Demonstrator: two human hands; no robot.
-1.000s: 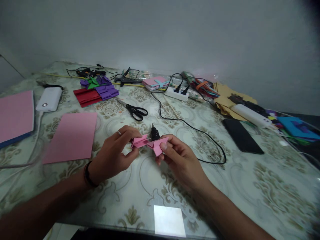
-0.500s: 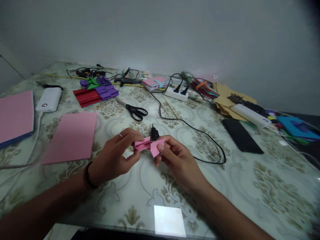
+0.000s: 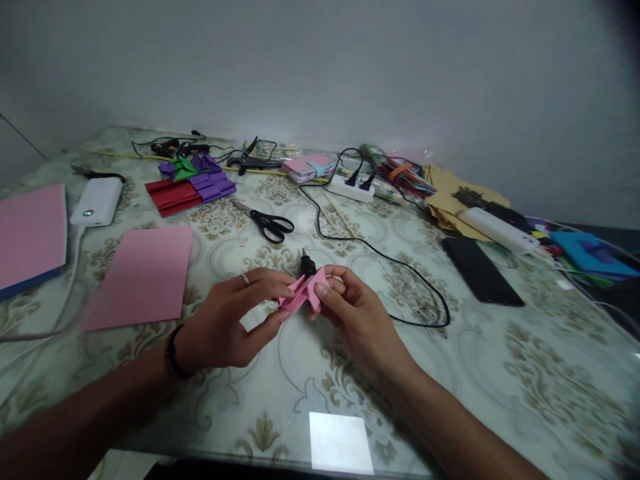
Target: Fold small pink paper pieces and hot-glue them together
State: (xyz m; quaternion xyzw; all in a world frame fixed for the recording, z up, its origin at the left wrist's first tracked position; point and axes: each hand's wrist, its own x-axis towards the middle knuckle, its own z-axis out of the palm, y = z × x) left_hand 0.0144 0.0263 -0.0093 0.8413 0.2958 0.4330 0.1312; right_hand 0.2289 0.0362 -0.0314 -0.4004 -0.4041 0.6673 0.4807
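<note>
Between both hands is a small piece of folded pink paper (image 3: 317, 287), held just above the table. My left hand (image 3: 235, 313) pinches its left end between thumb and fingers. My right hand (image 3: 357, 313) grips the right end, with the thumb pressed on the near face. Right behind the paper shows the black tip of a corded tool, likely a glue gun (image 3: 307, 263); its body is hidden by the paper and right hand. Black-handled scissors (image 3: 270, 223) lie farther back. To the left rests a flat sheet of pink paper (image 3: 143, 277).
A white power bank (image 3: 97, 200) and a stack of pink sheets (image 3: 33, 230) are at left. Red and purple folded paper (image 3: 175, 195) lies behind. A power strip (image 3: 351, 189) feeds a looping black cord (image 3: 400, 260). At right is a black phone (image 3: 483, 270).
The pink paper's folds have tilted and spread, its right part now standing up in points. My left hand has shifted slightly right, its thumb now lower on the paper.
</note>
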